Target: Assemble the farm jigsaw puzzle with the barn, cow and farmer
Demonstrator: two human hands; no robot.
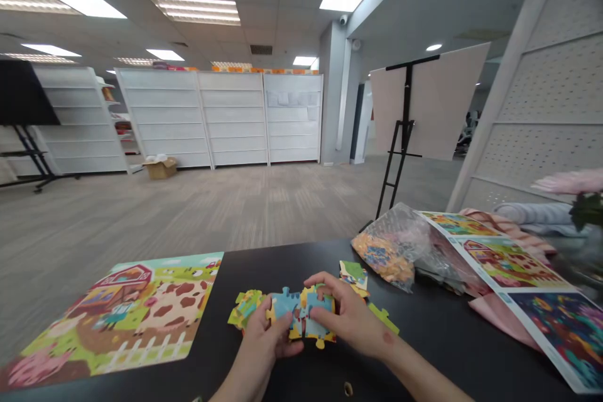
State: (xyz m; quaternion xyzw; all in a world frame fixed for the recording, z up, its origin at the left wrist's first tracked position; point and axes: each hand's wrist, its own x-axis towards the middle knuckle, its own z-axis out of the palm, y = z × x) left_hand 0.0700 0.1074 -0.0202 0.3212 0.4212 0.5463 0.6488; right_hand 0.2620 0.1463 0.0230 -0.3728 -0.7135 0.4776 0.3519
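My left hand (266,334) and my right hand (347,319) both grip a small joined cluster of blue and yellow jigsaw pieces (301,313) above the black table (438,320). A green-and-yellow section of jigsaw pieces (245,308) lies just left of the cluster, touching it and my left hand. Loose pieces (353,275) sit beyond my right fingers, and a green piece (384,318) lies by my right wrist. A clear plastic bag (384,254) holds many small orange-toned pieces. A farm picture sheet (117,320) lies left of my hands.
Printed puzzle picture sheets (511,264) overlap pink paper at the table's right. Pink flowers (575,185) stand at the right edge. Beyond the table's far edge are a carpeted floor, a black easel (402,125), white shelving (230,116) and a cardboard box (160,168).
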